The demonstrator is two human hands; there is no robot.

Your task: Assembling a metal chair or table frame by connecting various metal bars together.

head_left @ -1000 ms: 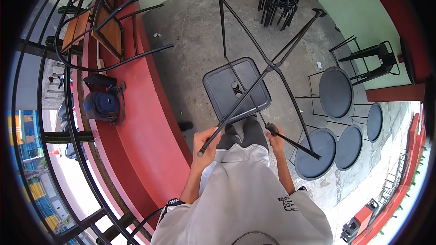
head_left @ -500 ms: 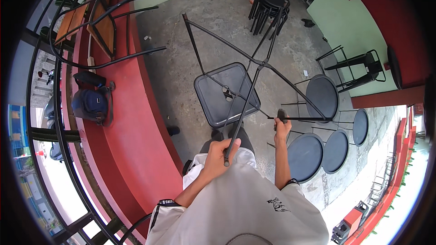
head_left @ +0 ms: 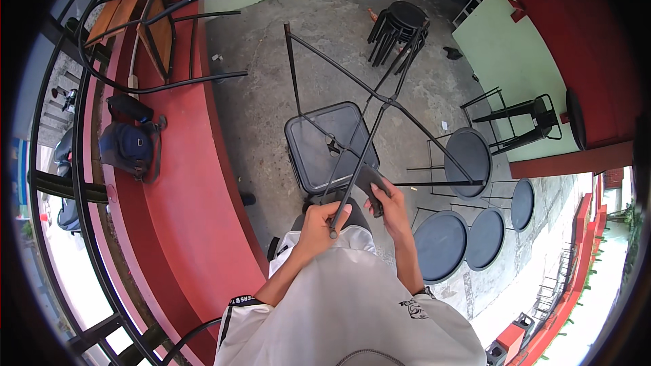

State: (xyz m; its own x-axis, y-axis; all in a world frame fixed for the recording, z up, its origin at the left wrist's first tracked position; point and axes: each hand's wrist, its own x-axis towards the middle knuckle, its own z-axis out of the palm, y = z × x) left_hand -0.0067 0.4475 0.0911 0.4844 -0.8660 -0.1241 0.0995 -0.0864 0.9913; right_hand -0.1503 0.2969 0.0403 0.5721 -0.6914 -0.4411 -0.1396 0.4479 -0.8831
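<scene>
Head view, looking straight down. Left hand [head_left: 319, 225] closed around lower end of a black metal leg of folding table [head_left: 331, 146], held upside down just above concrete floor [head_left: 271, 95]. Right hand [head_left: 390, 203] clamped on dark foot end of another leg, just beside left hand at its 2 o'clock; hands close together but not touching. Square black tabletop facing down at 12 o'clock from hands, crossed legs fanning up toward 11 and 1 o'clock, 1 leg stretching out toward 3 o'clock.

Stack of black stools [head_left: 400, 27] at 1 o'clock, well apart from table. Round black stool seats [head_left: 468, 152], 4 visible, clustered at 3 to 4 o'clock, near right hand. Tall black metal stool frame [head_left: 522, 118] against pale green wall [head_left: 515, 54] at 2 o'clock. Curved red counter [head_left: 176, 183] running along 9 o'clock side; blue backpack [head_left: 129, 146] lying on it at 9 o'clock. Wooden chairs [head_left: 135, 20] with black metal frames upturned on counter at 11 o'clock. White shirt and both forearms entering from 6 o'clock.
</scene>
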